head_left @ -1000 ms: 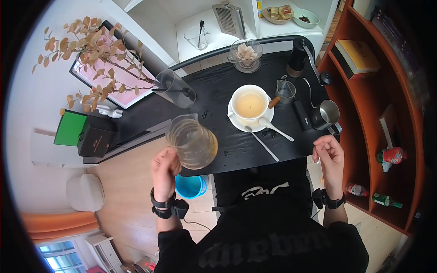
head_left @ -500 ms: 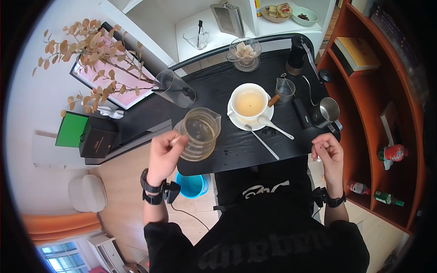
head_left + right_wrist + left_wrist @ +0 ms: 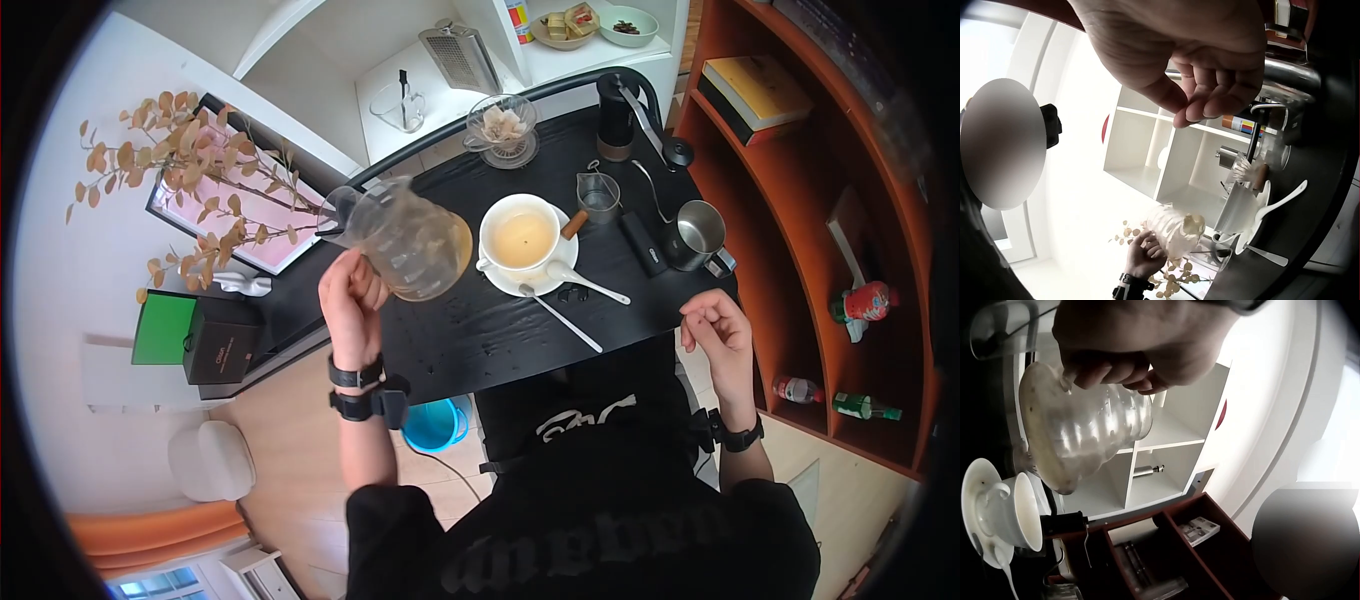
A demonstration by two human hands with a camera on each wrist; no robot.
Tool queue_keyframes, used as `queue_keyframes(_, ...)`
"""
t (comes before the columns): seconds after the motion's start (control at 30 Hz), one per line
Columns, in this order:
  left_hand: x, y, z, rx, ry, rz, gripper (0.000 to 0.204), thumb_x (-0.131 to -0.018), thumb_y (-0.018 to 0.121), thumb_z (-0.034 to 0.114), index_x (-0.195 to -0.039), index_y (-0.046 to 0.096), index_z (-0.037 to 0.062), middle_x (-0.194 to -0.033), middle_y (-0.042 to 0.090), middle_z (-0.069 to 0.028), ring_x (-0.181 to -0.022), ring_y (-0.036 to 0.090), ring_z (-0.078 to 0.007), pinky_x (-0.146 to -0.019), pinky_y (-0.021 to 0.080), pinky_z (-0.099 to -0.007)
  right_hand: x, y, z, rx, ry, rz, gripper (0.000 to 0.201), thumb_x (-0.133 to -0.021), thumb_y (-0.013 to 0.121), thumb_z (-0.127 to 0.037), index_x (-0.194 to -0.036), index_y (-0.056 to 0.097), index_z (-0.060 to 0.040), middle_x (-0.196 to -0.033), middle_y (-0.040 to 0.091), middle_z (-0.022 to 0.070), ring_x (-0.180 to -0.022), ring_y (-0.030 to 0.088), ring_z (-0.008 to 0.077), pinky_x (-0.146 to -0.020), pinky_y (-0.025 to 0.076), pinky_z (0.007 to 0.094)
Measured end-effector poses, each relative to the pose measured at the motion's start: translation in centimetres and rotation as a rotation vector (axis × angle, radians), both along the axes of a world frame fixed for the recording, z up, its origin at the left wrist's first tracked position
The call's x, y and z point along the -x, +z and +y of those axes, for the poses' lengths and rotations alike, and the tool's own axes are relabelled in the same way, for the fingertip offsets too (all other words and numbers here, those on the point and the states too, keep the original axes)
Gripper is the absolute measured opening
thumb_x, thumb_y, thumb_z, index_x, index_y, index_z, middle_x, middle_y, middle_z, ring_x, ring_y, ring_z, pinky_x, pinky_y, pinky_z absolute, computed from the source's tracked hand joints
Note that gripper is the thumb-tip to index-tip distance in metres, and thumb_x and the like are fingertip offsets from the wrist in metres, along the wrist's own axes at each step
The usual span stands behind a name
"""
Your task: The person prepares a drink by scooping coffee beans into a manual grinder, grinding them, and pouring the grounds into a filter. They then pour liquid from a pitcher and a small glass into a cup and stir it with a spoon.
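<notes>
My left hand (image 3: 350, 305) grips the handle of a ridged glass carafe (image 3: 412, 250), held above the left part of the black table (image 3: 450, 340). A little pale liquid shows low in the carafe, near its base (image 3: 1044, 447). To its right stands a white cup (image 3: 487, 240) of pale yellowish liquid on a saucer (image 3: 502, 284). A white spoon (image 3: 592, 284) rests on the saucer, and a long-handled metal spoon (image 3: 565, 318) leans over its edge. My right hand (image 3: 720, 330) hovers by the table's right front edge, fingers loosely curled, holding nothing.
Along the back are a glass dripper (image 3: 520, 155) with a paper filter and a black hand grinder (image 3: 615, 125). A small glass pitcher (image 3: 598, 200), a black stick-like device (image 3: 642, 243) and a steel kettle (image 3: 682, 245) stand at right. A glass vase (image 3: 340, 212) with branches stands behind the carafe.
The left hand has carried the carafe farther over the table, toward the back and the vase, and its spout has turned. The head view has shifted. The right hand keeps its pose.
</notes>
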State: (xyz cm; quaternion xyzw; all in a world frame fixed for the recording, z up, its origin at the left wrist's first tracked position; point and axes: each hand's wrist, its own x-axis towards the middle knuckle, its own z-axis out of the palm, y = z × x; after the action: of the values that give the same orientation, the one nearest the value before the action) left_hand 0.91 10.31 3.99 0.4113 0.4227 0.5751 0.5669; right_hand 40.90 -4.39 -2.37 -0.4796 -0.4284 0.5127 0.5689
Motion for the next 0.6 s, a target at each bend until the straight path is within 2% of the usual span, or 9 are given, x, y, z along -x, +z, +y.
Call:
queue_keyframes(0.03, -0.6, -0.5, -0.5, 0.030, 0.085, -0.064, 0.037, -0.103, 0.050, 0.023, -0.069, 0.039, 0.0146, -0.055, 0.025, 0.0084, -0.045, 0.019, -0.0062, -0.047, 0.019, -0.0273, -0.1, -0.1, 0.1, 0.000, 0.003, -0.005, 0.009, -0.100, 0.056, -0.004, -0.106, 0.063, -0.0030, -0.077, 0.061, -0.0003, -0.070, 0.056, 0.0047, -0.062, 0.042, 0.0187)
queue_keyframes(0.13, -0.5, -3.9, -1.7, -0.004, 0.215, -0.173, 0.038, -0.103, 0.051, 0.024, -0.068, 0.037, 0.0150, -0.055, 0.025, 0.0084, -0.046, 0.018, -0.0063, -0.048, 0.020, -0.0272, -0.1, 0.2, 0.6, 0.009, 0.016, -0.006, 0.009, -0.100, 0.056, -0.004, -0.106, 0.063, -0.0030, -0.077, 0.061, -0.0003, -0.070, 0.056, 0.0045, -0.062, 0.042, 0.0187)
queue_keyframes(0.2, -0.8, -5.7, -2.1, 0.030, 0.300, -0.119, 0.038, -0.103, 0.051, 0.024, -0.069, 0.038, 0.0152, -0.056, 0.025, 0.0080, -0.047, 0.019, -0.0059, -0.048, 0.022, -0.0271, -0.1, 0.2, 1.0, 0.006, 0.033, -0.011, 0.009, -0.100, 0.056, -0.004, -0.106, 0.063, -0.0030, -0.077, 0.061, -0.0004, -0.070, 0.056, 0.0044, -0.062, 0.042, 0.0187)
queue_keyframes(0.27, -0.6, -8.1, -2.2, -0.034, 0.358, -0.003, 0.036, -0.103, 0.052, 0.021, -0.070, 0.041, 0.0144, -0.055, 0.027, 0.0072, -0.047, 0.022, -0.0057, -0.049, 0.026, -0.0264, 0.1, 0.2, 1.3, 0.008, 0.047, -0.012, 0.009, -0.100, 0.056, -0.004, -0.106, 0.063, -0.0030, -0.078, 0.061, -0.0005, -0.070, 0.056, 0.0042, -0.062, 0.042, 0.0187)
queue_keyframes(0.47, 0.4, -10.9, -2.4, -0.064, 0.377, 0.097, 0.036, -0.103, 0.053, 0.017, -0.070, 0.041, 0.0134, -0.055, 0.030, 0.0061, -0.046, 0.024, -0.0057, -0.050, 0.032, -0.0260, 0.9, -0.2, 1.3, 0.048, 0.077, -0.013, 0.009, -0.100, 0.057, -0.005, -0.106, 0.063, -0.0033, -0.078, 0.061, -0.0010, -0.072, 0.056, 0.0035, -0.063, 0.042, 0.0189)
queue_keyframes(0.6, 1.3, -12.2, -2.1, -0.102, 0.293, 0.118, 0.037, -0.104, 0.052, 0.019, -0.069, 0.041, 0.0130, -0.055, 0.031, 0.0057, -0.046, 0.025, -0.0065, -0.050, 0.032, -0.0261, 1.0, -0.7, 1.4, 0.069, 0.086, -0.032, 0.010, -0.101, 0.056, -0.008, -0.106, 0.064, -0.0041, -0.078, 0.061, -0.0017, -0.071, 0.055, 0.0030, -0.063, 0.041, 0.0189)
